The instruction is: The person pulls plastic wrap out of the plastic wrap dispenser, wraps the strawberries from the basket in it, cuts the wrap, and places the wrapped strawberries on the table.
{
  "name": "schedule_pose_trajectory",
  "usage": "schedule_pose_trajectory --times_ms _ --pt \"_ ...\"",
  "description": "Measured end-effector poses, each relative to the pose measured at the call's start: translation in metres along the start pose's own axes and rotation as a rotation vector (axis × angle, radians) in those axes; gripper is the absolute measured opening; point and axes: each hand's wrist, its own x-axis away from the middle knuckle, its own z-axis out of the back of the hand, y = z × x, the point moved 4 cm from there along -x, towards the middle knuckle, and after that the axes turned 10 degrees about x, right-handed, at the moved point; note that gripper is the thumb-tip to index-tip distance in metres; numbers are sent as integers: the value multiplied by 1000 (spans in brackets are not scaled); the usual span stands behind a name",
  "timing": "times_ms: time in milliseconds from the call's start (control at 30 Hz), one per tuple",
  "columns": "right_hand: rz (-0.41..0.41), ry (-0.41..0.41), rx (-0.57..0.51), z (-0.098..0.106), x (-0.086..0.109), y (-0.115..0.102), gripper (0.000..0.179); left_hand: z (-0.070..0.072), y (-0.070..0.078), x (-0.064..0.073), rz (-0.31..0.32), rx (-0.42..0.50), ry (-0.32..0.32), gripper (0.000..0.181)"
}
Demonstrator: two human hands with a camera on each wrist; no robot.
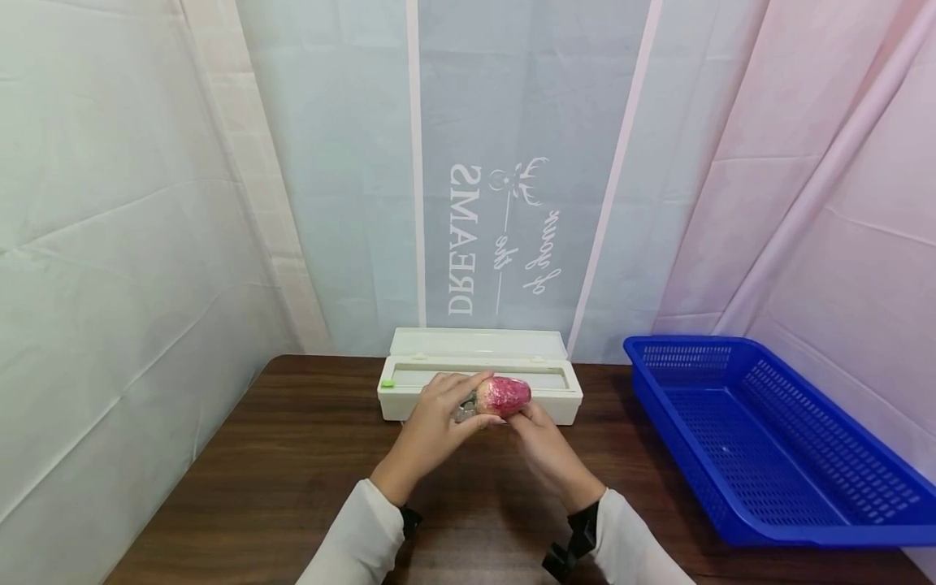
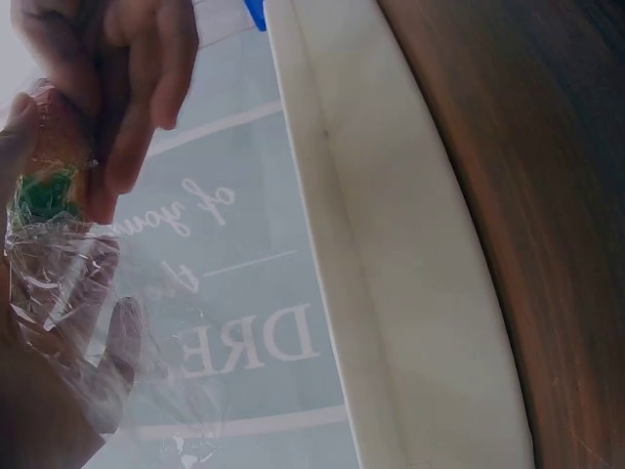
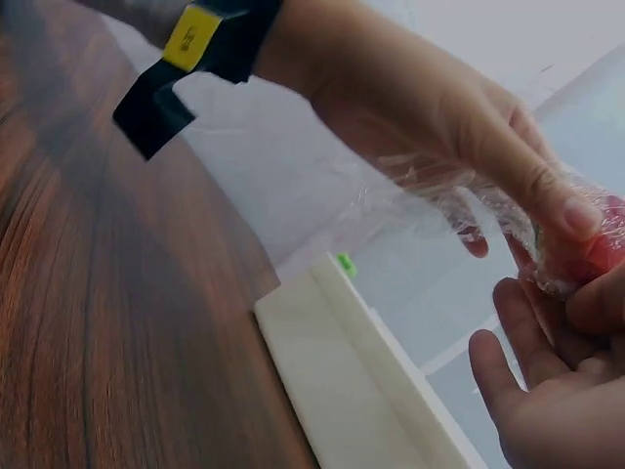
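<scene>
A red fruit [image 1: 507,396], pale near its green leafy end, is wrapped in clear cling film [image 2: 73,269]. My left hand [image 1: 437,414] grips it round the green end, thumb on the near side and fingers over the far side. Loose film hangs crumpled about the left palm. My right hand [image 1: 544,451] holds the fruit from below, with its thumb against the red part in the right wrist view; some of its fingers are hidden in the head view. Just behind both hands stands a long white dispenser box [image 1: 478,402] with its lid raised.
The dispenser has a green slider [image 1: 387,383] at its left end. A blue plastic basket [image 1: 691,479] stands on the right of the dark wooden table [image 1: 292,479]. Fabric curtains [image 1: 351,162] hang behind and at both sides.
</scene>
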Motion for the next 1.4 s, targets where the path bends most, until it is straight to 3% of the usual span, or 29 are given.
schedule_pose_trajectory --times_ms 167,333,467,633,867,1067,1200,1400 --pt "-1 -47 -43 -5 1 0 42 0 1 0 13 22 -1 62" --pt "-18 -18 -11 -5 2 2 41 -3 0 2 30 31 -12 62" --pt "-6 -2 160 -4 2 4 42 -5 1 1 40 38 -31 62" --pt "92 -8 413 -4 0 2 44 -2 4 -1 21 46 -33 63" --pt "114 -50 585 14 -2 -3 37 2 2 0 43 46 -53 62" --pt "94 -165 383 31 8 -23 52 1 2 1 49 67 -80 60" --pt "112 -243 310 32 11 -32 51 1 1 2 67 62 -100 60" --pt "98 -195 254 28 3 -27 44 1 1 3 62 41 -102 62"
